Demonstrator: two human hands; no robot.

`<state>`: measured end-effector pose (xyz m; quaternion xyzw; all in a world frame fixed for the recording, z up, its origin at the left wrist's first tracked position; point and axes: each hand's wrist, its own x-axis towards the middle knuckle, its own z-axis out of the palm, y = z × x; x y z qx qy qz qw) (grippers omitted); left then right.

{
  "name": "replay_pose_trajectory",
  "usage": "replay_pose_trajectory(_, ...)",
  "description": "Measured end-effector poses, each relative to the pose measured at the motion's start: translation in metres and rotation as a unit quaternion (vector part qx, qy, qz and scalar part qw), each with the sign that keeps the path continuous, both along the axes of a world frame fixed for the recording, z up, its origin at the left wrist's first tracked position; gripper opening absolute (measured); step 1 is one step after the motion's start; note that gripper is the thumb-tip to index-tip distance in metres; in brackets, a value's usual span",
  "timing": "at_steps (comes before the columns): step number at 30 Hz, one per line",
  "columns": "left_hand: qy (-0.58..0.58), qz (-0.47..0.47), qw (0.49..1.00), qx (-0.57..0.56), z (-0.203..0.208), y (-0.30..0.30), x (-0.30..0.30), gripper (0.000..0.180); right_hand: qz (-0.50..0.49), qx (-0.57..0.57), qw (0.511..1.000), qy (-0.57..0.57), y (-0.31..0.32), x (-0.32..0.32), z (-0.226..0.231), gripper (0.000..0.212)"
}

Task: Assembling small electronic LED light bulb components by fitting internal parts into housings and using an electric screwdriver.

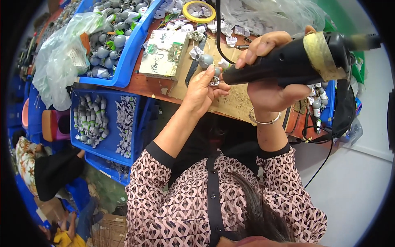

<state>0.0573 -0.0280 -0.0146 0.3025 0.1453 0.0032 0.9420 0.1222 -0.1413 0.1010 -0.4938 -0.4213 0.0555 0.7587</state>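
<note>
My left hand [199,94] is closed in a pinch over the near edge of the bench. Between its thumb and fingers is a small grey-and-white part [215,76] with a rounded end. Just beyond the fingertips shows a grey ball-ended piece [205,61]. My right hand [267,88] wraps round a thick black handheld power tool [284,61], raised over the bench with one end close to the held part. Yellowish tape bands the tool's body, and a narrow dark tip [364,42] sticks out at its right. The tool's working end cannot be told.
A blue bin [133,61] of grey ball-ended pieces stands at left, a plastic bag [61,66] over its side. Below are blue trays [111,94] of small parts. A written-on box [158,53], tape roll [198,11] and black cable [219,33] are on or above the bench.
</note>
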Motion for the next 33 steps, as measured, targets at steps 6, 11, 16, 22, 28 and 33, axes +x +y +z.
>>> replay_pose_trajectory(6,0.009,0.001,1.000,0.017,0.006,-0.001,-0.001,0.040,-0.055,0.036,0.998,0.013,0.004,-0.004,-0.002,0.094)
replay_pose_trajectory(11,0.006,-0.005,1.000,0.008,0.004,0.001,-0.001,0.041,-0.054,0.044,0.998,0.004,0.004,-0.004,0.002,0.099)
replay_pose_trajectory(16,0.000,-0.006,1.000,0.009,0.006,0.000,-0.001,0.041,-0.079,0.029,0.995,0.045,0.005,-0.007,0.005,0.097)
replay_pose_trajectory(22,0.011,-0.011,1.000,0.021,0.008,-0.001,-0.001,0.039,-0.134,-0.032,0.988,0.070,0.008,-0.018,0.011,0.098)
replay_pose_trajectory(28,-0.006,0.003,1.000,0.027,0.001,0.000,0.001,0.037,-0.160,-0.019,0.986,0.047,0.011,-0.020,0.006,0.103)
replay_pose_trajectory(33,0.020,-0.005,0.999,0.042,0.001,-0.004,-0.001,0.036,-0.096,0.014,0.995,0.023,-0.002,-0.003,0.001,0.099)
